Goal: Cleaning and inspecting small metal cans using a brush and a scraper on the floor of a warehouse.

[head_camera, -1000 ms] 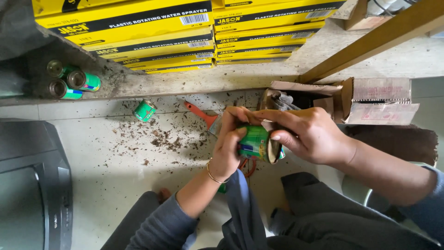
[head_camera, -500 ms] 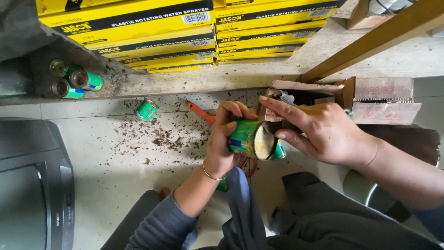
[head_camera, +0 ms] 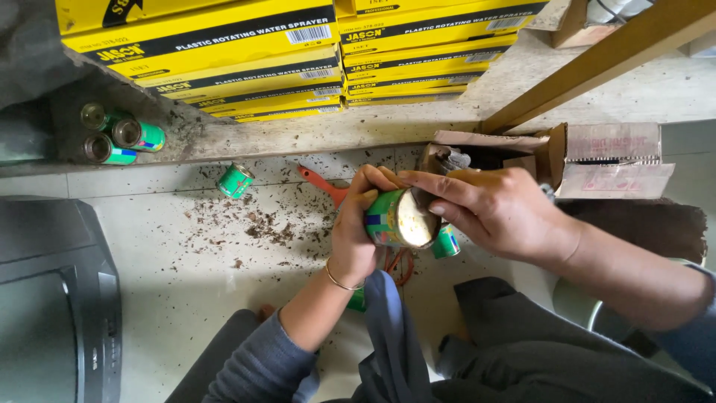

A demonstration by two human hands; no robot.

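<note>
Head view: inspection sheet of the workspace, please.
Surface: tiled floor, strewn with dark debris.
Job's things: green can held on its side, pale end facing the camera.
Clutter: loose can; three cans by the wall; orange-handled tool; another can under the right hand.
Grips: left hand wraps the can; right hand has fingers on its end.
Cables: nothing seen.
Surroundings: stacked yellow boxes; open carton; grey appliance; wooden beam.
</note>
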